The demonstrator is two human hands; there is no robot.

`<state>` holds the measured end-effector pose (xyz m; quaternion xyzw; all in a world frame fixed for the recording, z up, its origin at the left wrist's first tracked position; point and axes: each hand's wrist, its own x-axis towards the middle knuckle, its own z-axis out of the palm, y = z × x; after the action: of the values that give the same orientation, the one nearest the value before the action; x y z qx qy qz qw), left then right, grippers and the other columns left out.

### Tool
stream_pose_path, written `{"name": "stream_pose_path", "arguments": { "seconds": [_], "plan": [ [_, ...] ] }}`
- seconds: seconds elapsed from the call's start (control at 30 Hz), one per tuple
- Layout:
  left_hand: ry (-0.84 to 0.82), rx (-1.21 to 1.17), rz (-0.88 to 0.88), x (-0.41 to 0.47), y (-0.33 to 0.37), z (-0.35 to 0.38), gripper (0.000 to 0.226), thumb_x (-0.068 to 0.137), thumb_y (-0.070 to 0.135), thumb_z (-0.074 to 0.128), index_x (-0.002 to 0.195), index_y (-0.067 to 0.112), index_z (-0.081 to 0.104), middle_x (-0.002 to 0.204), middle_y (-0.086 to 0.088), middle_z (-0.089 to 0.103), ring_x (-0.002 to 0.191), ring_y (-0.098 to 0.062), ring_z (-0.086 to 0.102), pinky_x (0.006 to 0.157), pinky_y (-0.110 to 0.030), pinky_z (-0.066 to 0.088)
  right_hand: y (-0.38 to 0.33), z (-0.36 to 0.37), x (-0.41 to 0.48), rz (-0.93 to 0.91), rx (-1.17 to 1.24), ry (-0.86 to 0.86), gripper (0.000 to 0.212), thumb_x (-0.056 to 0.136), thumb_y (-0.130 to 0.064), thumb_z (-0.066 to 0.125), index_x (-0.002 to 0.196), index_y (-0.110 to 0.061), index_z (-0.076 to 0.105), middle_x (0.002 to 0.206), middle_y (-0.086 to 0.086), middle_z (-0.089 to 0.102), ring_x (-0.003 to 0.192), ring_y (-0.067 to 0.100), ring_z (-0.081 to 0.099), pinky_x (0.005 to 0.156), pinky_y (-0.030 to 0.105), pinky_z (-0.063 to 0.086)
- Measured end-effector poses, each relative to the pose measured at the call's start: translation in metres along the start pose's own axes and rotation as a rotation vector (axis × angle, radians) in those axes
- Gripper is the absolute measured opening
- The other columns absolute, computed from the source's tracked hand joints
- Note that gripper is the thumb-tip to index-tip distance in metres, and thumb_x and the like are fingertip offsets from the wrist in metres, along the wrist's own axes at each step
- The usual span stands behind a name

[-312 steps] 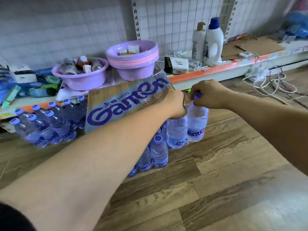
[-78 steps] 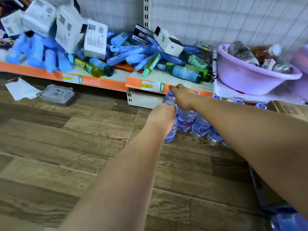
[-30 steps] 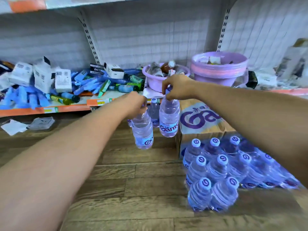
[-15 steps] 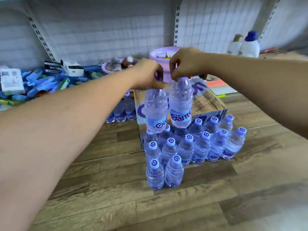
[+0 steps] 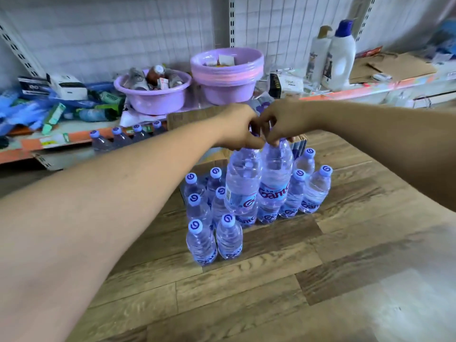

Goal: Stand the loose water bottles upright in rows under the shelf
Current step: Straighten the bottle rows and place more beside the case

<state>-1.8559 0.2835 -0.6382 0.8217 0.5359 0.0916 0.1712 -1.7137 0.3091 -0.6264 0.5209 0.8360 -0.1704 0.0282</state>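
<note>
The left hand (image 5: 238, 128) is gripping the cap end of a water bottle (image 5: 243, 181), its fingers closed tight around the neck, and the bottle is hanging upright just above the cluster of bottles (image 5: 212, 218) standing on the wooden floor (image 5: 271, 280). The right hand (image 5: 283, 122) is doing the same with a second bottle (image 5: 276, 178), its grip pinched shut on the top, so that the two held bottles are hanging side by side and touching, near the picture's centre. The two hands are meeting knuckle to knuckle.

Below them, at about 6 o'clock from the hands, the loose bottles are standing upright with their purple-marked caps up; two more (image 5: 311, 188) are standing at 4 o'clock from the held pair. A cardboard box (image 5: 192, 117) is sitting just behind the cluster, at 12 o'clock, partly hidden by the hands.

At 10 o'clock from the hands, a row of bottles (image 5: 123, 137) is already standing under the edge of the low shelf (image 5: 29, 149). On that shelf two purple basins (image 5: 158, 99) are sitting side by side, and at 2 o'clock two tall white bottles (image 5: 338, 53) are standing upright.
</note>
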Motion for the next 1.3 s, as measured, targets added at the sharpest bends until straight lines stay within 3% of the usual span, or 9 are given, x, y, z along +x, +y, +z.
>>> {"name": "stream_pose_path", "arguments": {
  "seconds": [0.13,0.27,0.4,0.53,0.63,0.73,0.83,1.1,1.3],
  "plan": [
    [-0.062,-0.058,0.020,0.002,0.013,0.009,0.006,0.076,0.018,0.068,0.074,0.018,0.062,0.051,0.007,0.048,0.029,0.000,0.046,0.042,-0.016,0.041,0.015,0.014,-0.007,0.023,-0.002,-0.076,0.011,0.070,-0.007,0.068,0.079,-0.012,0.066,0.064,0.002,0.059,0.047,0.019,0.056,0.051,0.021,0.044],
    [-0.148,-0.057,0.011,0.008,0.018,0.027,0.009,0.075,0.013,0.070,0.075,0.015,0.061,0.058,0.000,0.053,0.046,-0.016,0.054,0.047,-0.022,0.046,0.034,0.030,-0.010,0.033,-0.003,-0.119,0.019,0.070,-0.008,0.068,0.089,-0.007,0.067,0.078,0.009,0.066,0.051,0.020,0.060,0.057,0.025,0.049],
    [-0.229,0.019,0.007,0.012,0.015,0.058,0.011,0.074,0.016,0.071,0.076,0.020,0.060,0.061,0.003,0.055,0.048,-0.015,0.053,0.050,-0.023,0.045,0.050,0.054,-0.010,0.034,0.043,-0.159,0.021,0.070,-0.006,0.067,0.091,-0.007,0.066,0.088,0.012,0.069,0.052,0.020,0.060,0.053,0.024,0.046],
    [-0.341,0.092,-0.017,0.011,0.002,0.099,0.014,0.074,0.021,0.071,0.087,0.021,0.067,0.064,0.010,0.053,0.069,-0.021,0.058,0.066,-0.029,0.047,0.061,0.085,-0.008,0.035,-0.003,-0.231,0.018,0.071,-0.005,0.066,0.081,-0.018,0.060,0.066,0.005,0.062,0.055,0.020,0.060,0.063,0.027,0.049],
    [-0.376,0.132,0.008,0.011,-0.009,0.125,0.021,0.074,0.019,0.070,0.095,0.018,0.068,0.073,0.008,0.053,0.079,-0.017,0.054,0.070,-0.027,0.044,0.068,0.107,-0.006,0.035,-0.030,-0.300,0.020,0.074,-0.005,0.065,0.082,-0.021,0.056,0.069,0.001,0.061,0.060,0.021,0.063,0.067,0.025,0.049],
    [-0.379,0.149,0.020,0.013,-0.016,0.142,0.021,0.074,0.018,0.070,0.095,0.018,0.067,0.094,-0.002,0.058,0.092,-0.022,0.059,0.081,-0.033,0.051,0.071,0.124,-0.001,0.029,-0.052,-0.324,0.020,0.076,-0.004,0.064,0.087,-0.020,0.057,0.063,-0.002,0.058,0.058,0.020,0.063,0.057,0.021,0.045],
    [-0.384,0.164,0.017,0.013,-0.022,0.153,0.023,0.077,0.019,0.068,0.099,0.019,0.065,0.099,0.002,0.046,0.102,-0.024,0.056,0.089,-0.039,0.050,0.073,0.133,0.004,0.030,-0.037,-0.324,0.022,0.078,-0.001,0.064,0.091,-0.017,0.057,0.065,-0.004,0.054,0.052,0.015,0.060,0.051,0.020,0.045],
    [-0.384,0.173,0.019,0.009,-0.029,0.171,0.023,0.079,0.020,0.063,0.102,0.022,0.060,0.097,0.008,0.034,0.095,-0.024,0.055,0.068,-0.031,0.042,0.076,0.151,0.009,0.028,-0.053,-0.363,0.022,0.079,-0.003,0.066,0.092,-0.017,0.055,0.096,0.006,0.057,0.059,0.020,0.062,0.049,0.021,0.044],
    [-0.410,0.253,0.082,0.010,-0.035,0.164,0.035,0.078,0.031,0.068,0.110,0.023,0.057,0.100,0.003,0.047,0.102,-0.022,0.055,0.075,-0.033,0.044,0.075,0.155,0.008,0.008,-0.042,-0.346,0.027,0.079,-0.006,0.068,0.102,-0.014,0.059,0.107,0.010,0.056,0.061,0.019,0.064,0.053,0.025,0.047]
  ]
}}
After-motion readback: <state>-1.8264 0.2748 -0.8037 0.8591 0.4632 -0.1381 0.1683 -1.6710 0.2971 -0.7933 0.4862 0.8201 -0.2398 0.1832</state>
